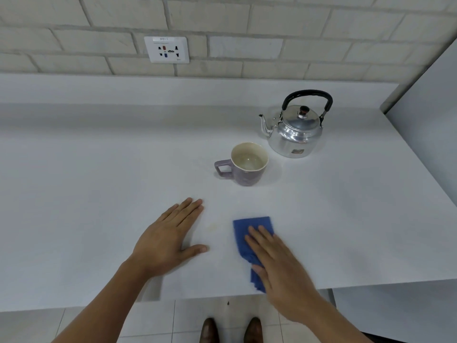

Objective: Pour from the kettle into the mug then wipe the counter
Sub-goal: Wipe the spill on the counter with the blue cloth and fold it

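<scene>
A shiny metal kettle (294, 129) with a black handle stands upright at the back right of the white counter (99, 169), spout pointing left. In front of it, to the left, sits a purple mug (243, 164) with a cream inside, its handle to the left. A folded blue cloth (252, 241) lies near the counter's front edge. My right hand (279, 266) lies flat on top of the cloth, fingers pressing it to the counter. My left hand (170, 238) rests palm down on the bare counter to the left of the cloth, fingers apart and holding nothing.
A faint yellowish stain (212, 226) marks the counter between my hands. A brick wall with a power socket (167, 50) rises behind. A grey panel (425, 95) bounds the counter on the right. Tiled floor and my shoes (231, 330) show below the front edge.
</scene>
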Demonstrator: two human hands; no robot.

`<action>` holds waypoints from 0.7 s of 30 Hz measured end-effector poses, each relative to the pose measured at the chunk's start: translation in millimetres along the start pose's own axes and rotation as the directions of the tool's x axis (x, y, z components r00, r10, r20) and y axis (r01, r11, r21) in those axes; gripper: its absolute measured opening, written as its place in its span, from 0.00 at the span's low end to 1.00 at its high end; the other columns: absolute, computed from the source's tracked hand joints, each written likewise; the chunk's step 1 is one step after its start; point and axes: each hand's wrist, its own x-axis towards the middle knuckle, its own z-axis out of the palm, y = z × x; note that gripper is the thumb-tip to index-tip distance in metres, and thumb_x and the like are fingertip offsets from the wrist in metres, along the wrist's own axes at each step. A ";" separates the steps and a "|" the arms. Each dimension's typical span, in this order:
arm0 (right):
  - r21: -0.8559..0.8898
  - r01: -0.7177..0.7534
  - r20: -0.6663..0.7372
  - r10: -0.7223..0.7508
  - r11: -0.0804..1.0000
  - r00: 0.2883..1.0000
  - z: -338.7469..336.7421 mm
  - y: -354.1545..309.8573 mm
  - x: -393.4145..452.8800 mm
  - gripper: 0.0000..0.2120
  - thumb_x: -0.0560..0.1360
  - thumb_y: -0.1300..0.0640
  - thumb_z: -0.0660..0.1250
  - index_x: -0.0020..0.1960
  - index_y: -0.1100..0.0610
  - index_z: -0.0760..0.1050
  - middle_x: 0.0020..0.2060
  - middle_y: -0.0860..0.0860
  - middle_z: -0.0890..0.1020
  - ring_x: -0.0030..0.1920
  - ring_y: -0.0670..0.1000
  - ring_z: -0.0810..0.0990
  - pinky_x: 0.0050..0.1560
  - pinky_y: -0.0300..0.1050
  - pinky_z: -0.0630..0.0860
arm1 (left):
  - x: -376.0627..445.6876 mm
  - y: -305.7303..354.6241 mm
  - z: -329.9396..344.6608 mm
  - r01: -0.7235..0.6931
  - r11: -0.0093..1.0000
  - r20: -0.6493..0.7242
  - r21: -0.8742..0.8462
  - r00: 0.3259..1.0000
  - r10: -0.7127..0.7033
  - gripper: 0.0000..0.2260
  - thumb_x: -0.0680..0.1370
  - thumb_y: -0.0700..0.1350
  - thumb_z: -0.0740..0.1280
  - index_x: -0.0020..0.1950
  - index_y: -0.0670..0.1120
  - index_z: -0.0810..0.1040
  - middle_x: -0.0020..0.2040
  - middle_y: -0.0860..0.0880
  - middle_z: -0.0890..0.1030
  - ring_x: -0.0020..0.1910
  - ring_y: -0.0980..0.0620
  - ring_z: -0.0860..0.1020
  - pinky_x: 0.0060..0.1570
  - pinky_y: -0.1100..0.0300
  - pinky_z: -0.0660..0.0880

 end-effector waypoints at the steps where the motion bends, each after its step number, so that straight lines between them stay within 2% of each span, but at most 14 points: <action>1: 0.009 -0.055 -0.019 0.056 0.998 0.998 -2.5 11.1 -4.8 0.27 0.85 0.45 0.46 0.82 0.49 0.46 0.82 0.41 0.44 0.81 0.43 0.40 0.78 0.44 0.39 | -0.2 0.2 -0.4 0.005 1.000 -0.003 0.000 1.000 -0.005 0.42 0.77 0.75 0.53 0.84 0.52 0.50 0.84 0.58 0.50 0.82 0.60 0.46 0.81 0.54 0.53; 5: 0.014 -0.264 -0.101 0.264 0.964 0.959 -10.5 30.0 22.1 0.28 0.86 0.48 0.50 0.81 0.53 0.43 0.81 0.47 0.42 0.81 0.48 0.39 0.79 0.45 0.38 | -1.7 0.3 -3.3 0.014 1.000 -0.011 0.006 1.000 -0.014 0.44 0.76 0.76 0.54 0.84 0.51 0.52 0.84 0.57 0.51 0.82 0.59 0.45 0.81 0.54 0.52; 9: 0.028 -0.299 -0.129 0.300 0.954 0.945 -7.9 -4.9 72.9 0.29 0.85 0.50 0.51 0.82 0.59 0.46 0.82 0.52 0.45 0.82 0.53 0.41 0.80 0.49 0.40 | -8.5 -6.0 -6.2 0.027 1.000 -0.011 0.000 1.000 -0.027 0.48 0.73 0.78 0.56 0.84 0.51 0.50 0.84 0.58 0.49 0.82 0.60 0.44 0.80 0.57 0.48; 12: 0.022 -0.200 -0.097 0.202 0.979 0.975 2.9 -44.4 89.3 0.30 0.85 0.49 0.48 0.82 0.58 0.45 0.82 0.52 0.43 0.81 0.54 0.39 0.80 0.52 0.41 | -14.8 -11.6 -5.6 0.038 0.999 0.000 -0.005 0.999 -0.038 0.48 0.73 0.78 0.55 0.84 0.52 0.47 0.83 0.59 0.46 0.82 0.60 0.43 0.80 0.58 0.47; 15: 0.006 -0.027 -0.038 0.027 1.000 0.999 13.8 -71.3 84.4 0.29 0.85 0.47 0.45 0.83 0.55 0.42 0.82 0.49 0.41 0.81 0.50 0.35 0.80 0.52 0.41 | -16.7 -15.8 -4.8 0.004 1.000 -0.017 -0.022 1.000 -0.004 0.39 0.80 0.71 0.52 0.84 0.51 0.46 0.84 0.57 0.47 0.82 0.59 0.45 0.81 0.56 0.50; 18: -0.046 0.127 0.035 -0.125 0.991 0.991 17.2 -68.2 61.5 0.28 0.85 0.46 0.44 0.83 0.50 0.42 0.82 0.44 0.41 0.80 0.46 0.35 0.79 0.48 0.37 | -17.1 -18.0 -3.7 -0.011 1.000 -0.017 -0.014 1.000 0.011 0.36 0.82 0.67 0.51 0.84 0.51 0.46 0.84 0.57 0.47 0.82 0.58 0.45 0.80 0.57 0.48; 21: 0.004 0.154 0.069 -0.154 0.988 0.986 12.1 -39.7 32.5 0.27 0.85 0.45 0.45 0.82 0.47 0.46 0.82 0.40 0.44 0.80 0.43 0.38 0.78 0.43 0.37 | -17.2 -18.4 -2.1 -0.013 1.000 -0.009 0.018 1.000 0.013 0.38 0.81 0.69 0.52 0.84 0.51 0.44 0.84 0.56 0.46 0.82 0.58 0.44 0.80 0.58 0.46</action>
